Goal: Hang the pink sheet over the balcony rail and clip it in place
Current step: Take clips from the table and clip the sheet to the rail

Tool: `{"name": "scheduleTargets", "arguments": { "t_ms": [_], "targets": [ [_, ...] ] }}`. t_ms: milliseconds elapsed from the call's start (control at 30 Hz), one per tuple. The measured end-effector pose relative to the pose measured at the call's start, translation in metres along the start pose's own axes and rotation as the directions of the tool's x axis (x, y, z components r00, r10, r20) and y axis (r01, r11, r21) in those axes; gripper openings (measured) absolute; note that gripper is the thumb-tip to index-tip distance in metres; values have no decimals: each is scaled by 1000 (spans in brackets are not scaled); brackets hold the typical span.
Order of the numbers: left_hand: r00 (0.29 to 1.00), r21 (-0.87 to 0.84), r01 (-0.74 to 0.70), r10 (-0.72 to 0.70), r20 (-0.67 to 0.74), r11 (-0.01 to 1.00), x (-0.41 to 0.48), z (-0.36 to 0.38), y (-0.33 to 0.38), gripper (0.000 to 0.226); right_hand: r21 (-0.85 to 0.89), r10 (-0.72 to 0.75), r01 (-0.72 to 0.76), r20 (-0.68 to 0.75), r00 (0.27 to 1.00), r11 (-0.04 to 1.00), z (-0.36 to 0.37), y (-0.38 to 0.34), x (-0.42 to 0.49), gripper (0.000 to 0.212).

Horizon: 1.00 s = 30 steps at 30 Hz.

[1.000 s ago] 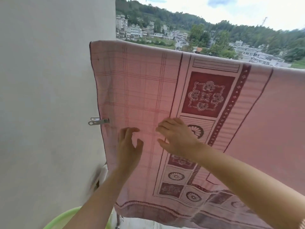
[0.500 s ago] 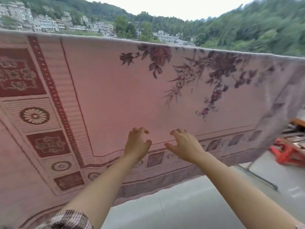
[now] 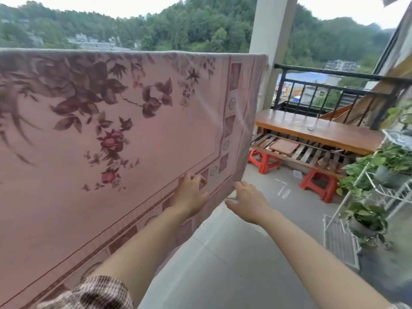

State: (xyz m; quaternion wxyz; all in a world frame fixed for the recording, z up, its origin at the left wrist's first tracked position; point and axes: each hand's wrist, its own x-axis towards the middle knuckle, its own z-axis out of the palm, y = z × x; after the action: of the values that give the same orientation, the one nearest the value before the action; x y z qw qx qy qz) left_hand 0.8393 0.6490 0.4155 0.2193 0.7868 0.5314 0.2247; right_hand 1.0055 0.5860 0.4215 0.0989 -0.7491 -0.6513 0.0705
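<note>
The pink sheet (image 3: pixel 133 141) fills most of your view. It is draped over the balcony rail to the left of the white pillar (image 3: pixel 270 30), and its top fold ends just beside the pillar. Its right edge hangs free, a little to the pillar's left. Past the pillar on the right the black rail (image 3: pixel 323 72) runs on bare.

Judge the cloth as soft and limp. Daylight seems to glow through it, so it is probably thin and fairly light. It will likely slide on a smooth rail and lift in any wind, and it has no stiffness to hold a shape. Take it by the patterned border band or the lower corner nearest the pillar, where the hem gives your fingers something firmer. Draw it gently, because a hard tug could drag the top fold off the rail. A clip would probably bite best on the top fold close to the pillar. No clip shows at this end.

Your left hand (image 3: pixel 189 197) lies on the border band left of the pillar with its fingers bent against the fabric. Blur hides whether they pinch a fold. Your right hand (image 3: pixel 248 202) is spread, thumb out, and grips nothing. Its fingertips are at the lower corner.
</note>
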Motion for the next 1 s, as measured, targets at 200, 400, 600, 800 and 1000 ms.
{"name": "scheduleTargets", "arguments": {
  "t_ms": [200, 400, 600, 800, 1000],
  "targets": [
    [982, 6, -139, 137, 131, 990, 163, 77, 70, 42, -18, 232, -232, 39, 972, 973, -30, 130, 108, 52],
    [935, 34, -255, 238, 262, 966, 284, 157, 148, 43, -26, 412, -411, 32, 911, 911, -51, 252, 178, 52],
    [887, 31, -349, 319, 335, 937, 392, 252, 236, 42, -15, 517, -517, 12, 856, 856, -69, 377, 252, 54],
    [854, 8, -389, 357, 378, 921, 509, 358, 334, 43, 30, 580, -580, -9, 814, 814, -102, 530, 333, 49],
    [841, 11, -400, 362, 401, 916, 618, 443, 431, 46, 49, 627, -627, 7, 779, 778, -138, 669, 409, 48]
  ]
}}
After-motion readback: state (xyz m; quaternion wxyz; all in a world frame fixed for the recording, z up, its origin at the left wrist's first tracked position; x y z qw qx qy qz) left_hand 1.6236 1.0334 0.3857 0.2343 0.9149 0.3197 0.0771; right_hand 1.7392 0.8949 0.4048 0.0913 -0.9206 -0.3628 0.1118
